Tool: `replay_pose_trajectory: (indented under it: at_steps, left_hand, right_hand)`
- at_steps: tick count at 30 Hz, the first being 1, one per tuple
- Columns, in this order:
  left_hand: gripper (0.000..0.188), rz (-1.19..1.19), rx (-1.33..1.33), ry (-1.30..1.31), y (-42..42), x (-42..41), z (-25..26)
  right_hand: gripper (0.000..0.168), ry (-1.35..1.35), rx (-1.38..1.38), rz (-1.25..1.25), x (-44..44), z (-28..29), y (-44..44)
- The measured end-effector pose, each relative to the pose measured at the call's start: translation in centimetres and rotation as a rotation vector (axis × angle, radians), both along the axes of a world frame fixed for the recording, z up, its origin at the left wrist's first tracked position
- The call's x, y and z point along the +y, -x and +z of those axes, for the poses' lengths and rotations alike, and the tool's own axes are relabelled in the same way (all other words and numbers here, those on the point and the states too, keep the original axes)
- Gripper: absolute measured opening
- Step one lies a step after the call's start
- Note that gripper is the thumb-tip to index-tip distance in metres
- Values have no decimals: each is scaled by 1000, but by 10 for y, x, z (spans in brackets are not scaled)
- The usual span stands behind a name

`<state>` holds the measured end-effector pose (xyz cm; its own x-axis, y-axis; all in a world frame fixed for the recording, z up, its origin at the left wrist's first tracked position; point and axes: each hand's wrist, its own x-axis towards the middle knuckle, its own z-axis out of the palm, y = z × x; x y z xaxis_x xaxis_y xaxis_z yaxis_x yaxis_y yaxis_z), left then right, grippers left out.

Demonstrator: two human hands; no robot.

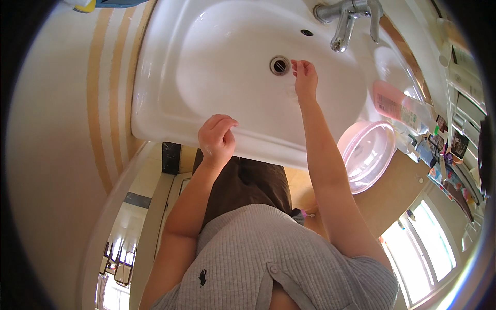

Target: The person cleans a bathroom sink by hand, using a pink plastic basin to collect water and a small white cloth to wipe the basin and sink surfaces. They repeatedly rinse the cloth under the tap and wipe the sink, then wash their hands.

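Observation:
A white ceramic washbasin [232, 77] lies before me, with a round metal drain [279, 65] in its bowl. My right hand [305, 77] is inside the bowl just right of the drain, its fingers bent together; whether something small is between the fingertips cannot be told. Over the basin's near rim is my left hand [217, 137], fingers curled in, with no object visible in it and a little whitish wetness near the wrist. A chrome mixer tap [343, 29] stands at the upper right, and no stream of water shows under its spout.
A clear pink plastic basin [368, 159] sits by the washbasin's right end. Behind it a bottle with pink liquid [399, 106] lies near the rim, beside crowded toiletries. A striped tiled wall [99, 93] borders the left side. A blue object [118, 3] shows at the top left.

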<state>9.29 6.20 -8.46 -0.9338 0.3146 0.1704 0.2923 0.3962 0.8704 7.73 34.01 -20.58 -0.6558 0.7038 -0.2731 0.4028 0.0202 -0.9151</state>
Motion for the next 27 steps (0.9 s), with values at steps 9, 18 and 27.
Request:
replay_pose_trajectory:
  at_steps: [9,18,27]
  left_hand:
    - [28,-17,3,22,-1,0,0]
    - [27,-15,-9,25,0,-1,0]
    - [28,12,13,-5,0,1,-2]
  right_hand:
    - [24,-618,-272,336,-25,1,18]
    - [14,-794,-396,253,-38,-1,32]
    - [22,-325,-284,154,-4,3,-7]
